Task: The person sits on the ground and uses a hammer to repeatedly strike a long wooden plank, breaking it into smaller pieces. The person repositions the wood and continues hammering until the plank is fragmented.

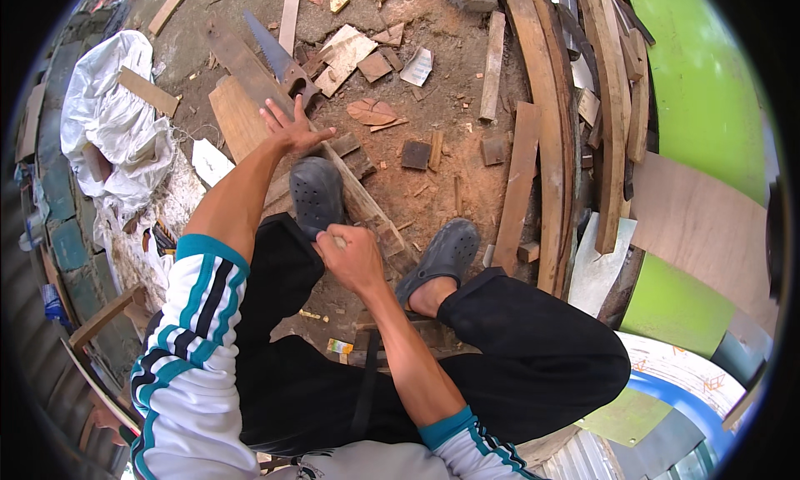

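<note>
My left hand [293, 132] is open, fingers spread, over a long wooden plank [242, 62] that slants across the ground. Just beyond its fingertips lies a handsaw [275, 50], its brown handle close to my fingers and its blade pointing away. My right hand [353, 260] is closed in a fist beside the toe strap of my left grey clog [317, 192]. Something small and pale shows at the thumb side of this fist, too hidden to name. The clog stands against the plank, and a wider light board [233, 113] lies under my left forearm.
Wood offcuts [346, 59] and sawdust litter the ground ahead. My right clog [442, 259] stands to the right. Long timbers [546, 138] are stacked on the right, beside green sheets [700, 80]. A white sack [108, 105] lies at the left near a block wall [62, 188].
</note>
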The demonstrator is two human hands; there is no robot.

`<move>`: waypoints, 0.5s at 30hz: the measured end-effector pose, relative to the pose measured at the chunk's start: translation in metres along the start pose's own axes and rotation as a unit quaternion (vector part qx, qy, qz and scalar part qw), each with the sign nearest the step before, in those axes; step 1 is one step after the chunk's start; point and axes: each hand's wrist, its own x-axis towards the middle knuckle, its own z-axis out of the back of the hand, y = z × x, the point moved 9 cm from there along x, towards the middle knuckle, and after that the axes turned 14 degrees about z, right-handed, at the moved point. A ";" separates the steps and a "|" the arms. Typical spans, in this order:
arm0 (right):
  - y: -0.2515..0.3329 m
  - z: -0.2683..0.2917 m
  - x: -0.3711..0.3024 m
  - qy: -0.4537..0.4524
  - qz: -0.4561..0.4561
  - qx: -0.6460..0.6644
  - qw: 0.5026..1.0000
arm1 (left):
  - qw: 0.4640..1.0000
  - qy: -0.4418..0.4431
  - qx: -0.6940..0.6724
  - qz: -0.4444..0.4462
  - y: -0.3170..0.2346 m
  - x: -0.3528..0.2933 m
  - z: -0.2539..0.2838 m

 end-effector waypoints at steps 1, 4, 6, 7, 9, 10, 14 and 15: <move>-0.001 0.000 -0.005 0.000 0.004 -0.003 1.000 | 1.000 0.002 0.012 0.000 0.000 0.000 0.000; 0.004 0.004 -0.011 0.022 0.051 -0.010 0.998 | 1.000 0.012 0.017 0.002 0.001 -0.004 0.003; 0.014 0.011 -0.015 -0.012 0.127 -0.009 0.992 | 1.000 0.011 0.018 -0.005 -0.004 -0.012 0.008; 0.019 0.015 -0.018 -0.029 0.164 -0.009 0.986 | 1.000 0.011 0.019 -0.008 -0.005 -0.017 0.010; 0.024 0.016 -0.022 -0.016 0.163 0.016 0.986 | 0.999 0.016 0.037 -0.006 0.001 -0.019 0.001; 0.026 0.019 -0.027 -0.009 0.161 0.029 0.986 | 0.999 0.012 0.038 -0.009 0.001 -0.018 -0.001; 0.011 0.040 -0.070 -0.005 0.196 0.015 0.981 | 0.999 0.013 0.035 -0.033 -0.010 -0.013 0.010; 0.005 0.052 -0.085 -0.006 0.188 0.050 0.981 | 0.999 0.022 0.029 -0.032 -0.005 -0.018 0.001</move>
